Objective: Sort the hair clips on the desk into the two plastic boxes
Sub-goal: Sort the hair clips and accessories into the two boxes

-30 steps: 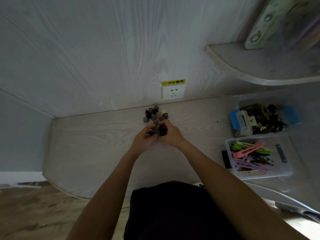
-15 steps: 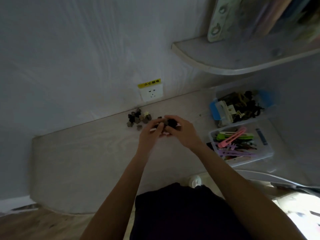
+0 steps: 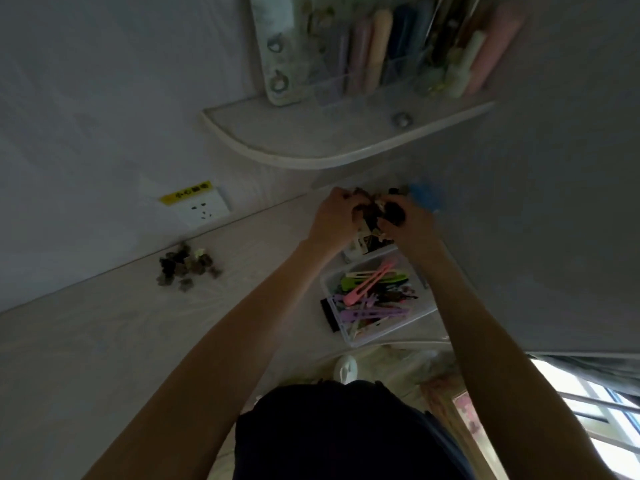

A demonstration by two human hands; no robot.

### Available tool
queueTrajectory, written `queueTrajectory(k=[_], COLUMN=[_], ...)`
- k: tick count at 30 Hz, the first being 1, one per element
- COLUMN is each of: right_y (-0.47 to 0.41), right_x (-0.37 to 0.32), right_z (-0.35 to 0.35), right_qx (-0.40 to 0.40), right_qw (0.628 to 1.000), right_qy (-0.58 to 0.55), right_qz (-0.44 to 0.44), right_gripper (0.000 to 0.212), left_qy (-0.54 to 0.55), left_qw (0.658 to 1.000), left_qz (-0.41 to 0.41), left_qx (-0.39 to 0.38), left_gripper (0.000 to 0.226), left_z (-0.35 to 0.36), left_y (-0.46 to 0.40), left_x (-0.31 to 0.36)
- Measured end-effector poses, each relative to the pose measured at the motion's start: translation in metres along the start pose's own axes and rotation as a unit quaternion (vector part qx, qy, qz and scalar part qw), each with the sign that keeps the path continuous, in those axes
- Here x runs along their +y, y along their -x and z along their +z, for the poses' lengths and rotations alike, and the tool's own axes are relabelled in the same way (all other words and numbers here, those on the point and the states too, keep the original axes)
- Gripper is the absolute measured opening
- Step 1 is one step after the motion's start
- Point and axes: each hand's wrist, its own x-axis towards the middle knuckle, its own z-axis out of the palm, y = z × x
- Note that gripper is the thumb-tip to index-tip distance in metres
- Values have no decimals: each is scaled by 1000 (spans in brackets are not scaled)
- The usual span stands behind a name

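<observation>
Both hands (image 3: 372, 216) now hold, seemingly, several clips (image 3: 379, 213) over far box (image 3: 360, 249).

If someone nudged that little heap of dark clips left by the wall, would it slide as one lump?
Probably not. The heap of dark clips looks like many small separate pieces lying loose on the desk, so a nudge would likely scatter them. They seem light, and their knobbly shapes suggest they would tumble rather than roll far.

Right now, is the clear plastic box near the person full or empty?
Nearly full: the near clear plastic box holds pink, purple and green clips.
</observation>
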Motion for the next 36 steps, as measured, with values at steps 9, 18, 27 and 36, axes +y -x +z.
queueTrajectory(k=[9,18,27,36], right_y=[3,42,18,16], right_x=[0,-79,-130,-156], right_z=[0,111,235,287], right_qx=[16,-76,-319,-304], right_qw=[989,963,923,936], right_qy=[135,71,151,119], right_qz=[-60,-247,-151,-134], right_gripper=[37,26,92,72], left_qy=[-67,53,34,29], left_qw=[994,936,911,955], left_qz=[85,-163,-388,-285], left_qx=[22,309,135,74], left_gripper=[29,20,99,56], left_z=[-11,-59,-93,-92], left_y=[30,153,188,155], left_x=[-15,-132,-237,-245])
